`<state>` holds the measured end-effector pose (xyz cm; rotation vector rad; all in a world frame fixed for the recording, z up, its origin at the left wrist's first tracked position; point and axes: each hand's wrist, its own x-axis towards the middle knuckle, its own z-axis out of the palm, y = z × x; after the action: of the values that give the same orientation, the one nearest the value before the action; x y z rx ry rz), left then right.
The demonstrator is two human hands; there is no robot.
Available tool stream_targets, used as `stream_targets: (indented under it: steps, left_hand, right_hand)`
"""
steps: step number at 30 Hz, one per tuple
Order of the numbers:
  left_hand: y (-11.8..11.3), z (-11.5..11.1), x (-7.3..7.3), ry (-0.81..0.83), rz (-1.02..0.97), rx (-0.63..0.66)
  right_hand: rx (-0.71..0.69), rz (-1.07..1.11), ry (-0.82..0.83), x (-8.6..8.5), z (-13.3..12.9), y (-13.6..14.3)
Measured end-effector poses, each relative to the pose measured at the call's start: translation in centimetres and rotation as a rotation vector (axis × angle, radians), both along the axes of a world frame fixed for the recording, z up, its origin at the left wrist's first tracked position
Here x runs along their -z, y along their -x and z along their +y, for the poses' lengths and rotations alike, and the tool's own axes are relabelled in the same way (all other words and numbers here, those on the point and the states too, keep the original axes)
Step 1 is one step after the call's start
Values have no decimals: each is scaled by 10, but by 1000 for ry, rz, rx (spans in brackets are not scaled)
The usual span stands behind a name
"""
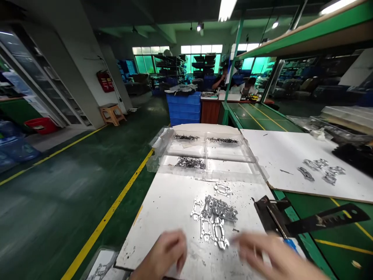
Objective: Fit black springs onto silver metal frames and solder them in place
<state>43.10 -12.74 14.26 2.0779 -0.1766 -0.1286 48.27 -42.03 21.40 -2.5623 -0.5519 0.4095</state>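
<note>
My left hand (pixel 170 251) is over the near part of the white board (pixel 163 202), its fingers curled; whether they hold anything is hidden. Blurred by motion, my right hand (pixel 265 252) hovers at the near right, beside the metal frames, with its fingertips pointing left. Between and beyond my hands lies a pile of silver metal parts (pixel 220 210). Around it are single flat frames, one (pixel 220 233) close to my right fingertips and another (pixel 223 189) above the pile. Behind them stands a clear divided tray (pixel 206 155) with small black pieces in several compartments.
A black bracket-like tool (pixel 329 219) lies on the right edge. More silver parts (pixel 305 174) rest on a second white board (pixel 279 151). Blue crates (pixel 183 109) are stacked beyond the tray. Two people sit at a far bench. An orange stool (pixel 112 114) stands left.
</note>
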Motion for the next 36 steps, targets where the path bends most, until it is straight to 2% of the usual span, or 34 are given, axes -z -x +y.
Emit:
stream_targets:
  steps: [1, 3, 5, 6, 7, 9, 11, 14, 16, 19, 24, 27, 28, 30, 31, 33, 36]
  left_hand:
    - [-28, -9, 1, 22, -61, -22]
    - [-88, -28, 7, 77, -282, -61]
    - [-137, -45, 19, 55, -472, -46]
    - [-154, -51, 26, 22, -521, -46]
    - [-166, -56, 33, -12, -547, -50]
    - [-176, -59, 47, -51, -589, -33]
    - [-174, -58, 59, -59, -643, 4]
    - [-167, -55, 69, -86, -678, 28]
    - [-166, -53, 71, -124, -649, 42]
    - [-168, -52, 73, -177, -573, 83]
    - [-167, -49, 70, -222, -500, 180]
    - [-160, -51, 63, -229, -538, 220]
    - [-158, -53, 60, -237, -566, 235]
    - [-152, -57, 57, -277, -617, 273]
    - [-150, -60, 56, -309, -630, 294]
    - [-146, -63, 56, -371, -620, 322]
    - [-146, -67, 58, -386, -570, 310]
  right_hand:
    - [-56, -62, -117, -12, 16, -28]
    - [-44, -249, -260, -29, 57, -92]
    - [53, -325, -201, -32, 104, -156]
    - [62, -309, -160, -28, 126, -184]
    - [59, -296, -124, -22, 146, -206]
    - [48, -268, -39, -4, 178, -238]
    - [32, -248, 40, 17, 197, -255]
    - [23, -250, 99, 45, 210, -268]
    - [30, -260, 83, 58, 211, -273]
    - [66, -277, -33, 67, 206, -278]
    - [200, -298, -453, 61, 180, -274]
    - [319, -315, -756, 53, 147, -260]
    - [361, -319, -901, 51, 133, -253]
    - [426, -285, -1293, 50, 104, -236]
    - [442, -260, -1417, 52, 90, -227]
    - [472, -211, -1530, 58, 65, -208]
    - [505, -151, -1571, 73, 41, -186]
